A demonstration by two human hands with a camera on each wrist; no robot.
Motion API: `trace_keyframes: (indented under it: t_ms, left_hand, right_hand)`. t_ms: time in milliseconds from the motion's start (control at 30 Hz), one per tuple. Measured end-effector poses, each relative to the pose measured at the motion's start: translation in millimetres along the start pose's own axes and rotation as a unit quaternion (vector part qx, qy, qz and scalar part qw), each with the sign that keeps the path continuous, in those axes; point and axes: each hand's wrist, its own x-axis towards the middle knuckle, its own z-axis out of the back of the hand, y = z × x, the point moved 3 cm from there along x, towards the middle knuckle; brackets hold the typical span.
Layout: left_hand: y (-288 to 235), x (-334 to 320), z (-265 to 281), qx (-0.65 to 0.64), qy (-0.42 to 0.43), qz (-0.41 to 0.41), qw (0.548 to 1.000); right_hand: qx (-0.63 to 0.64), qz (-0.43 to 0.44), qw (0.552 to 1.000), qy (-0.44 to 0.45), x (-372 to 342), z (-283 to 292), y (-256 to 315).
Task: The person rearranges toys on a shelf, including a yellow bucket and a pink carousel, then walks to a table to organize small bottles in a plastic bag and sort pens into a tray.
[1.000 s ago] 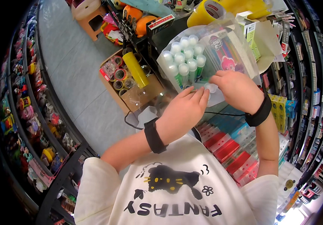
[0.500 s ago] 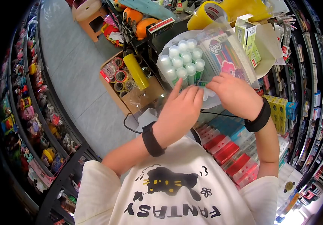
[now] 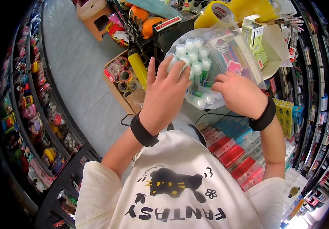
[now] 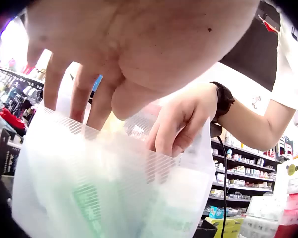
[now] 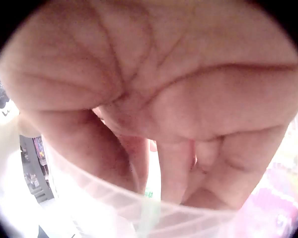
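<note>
A translucent bag (image 3: pixel 214 104) holds several green glue-stick-like tubes with whitish caps (image 3: pixel 197 68), most upright, some tilted near its lower edge. The left hand (image 3: pixel 166 91) is spread over the bag's left side, fingers straight and reaching the caps; in the left wrist view its fingertips dip behind the bag's rim (image 4: pixel 89 133). At the bag's right part, the right hand (image 3: pixel 242 93) has its fingers bent down inside the rim, beside a pack of colored pencils (image 3: pixel 225 57). What its fingertips touch is hidden; a green-marked tube (image 5: pixel 149 213) shows beyond them.
A cardboard box (image 3: pixel 115 89) of tape rolls with a yellow roll (image 3: pixel 137 68) stands left of the bag. Behind are a large yellow tape roll (image 3: pixel 212 16) and an open white-green box (image 3: pixel 253 34). Red and white packs (image 3: pixel 229 152) lie below; shelves line both sides.
The left hand has moved left and up from the bag's lower edge, its fingers spreading. Tubes by that edge are now uncovered. The right hand has shifted only slightly.
</note>
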Motion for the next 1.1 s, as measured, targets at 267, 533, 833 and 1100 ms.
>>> trace_keyframes:
  t_ms: [267,533,833,1100]
  left_hand:
    - [2.4,-3.0,-2.1,0.059,0.032,0.016,0.998]
    - [8.8,-2.9,8.4,-0.006,0.040,-0.028,0.999]
    - [-7.3,-9.1,1.4,-0.158,0.103,-0.085,0.978]
    - [-8.8,-8.0,-12.3,-0.318,0.076,-0.008,0.945]
  right_hand:
    - [0.025,0.019,0.997,-0.069,-3.9,-5.2,-2.8]
    - [0.006,0.027,0.995,-0.097,-3.6,-6.3,-0.9]
    - [0.018,-0.026,0.999,-0.031,-1.8,5.8,7.5]
    - [0.009,0.006,0.998,-0.058,-3.0,2.1,6.1]
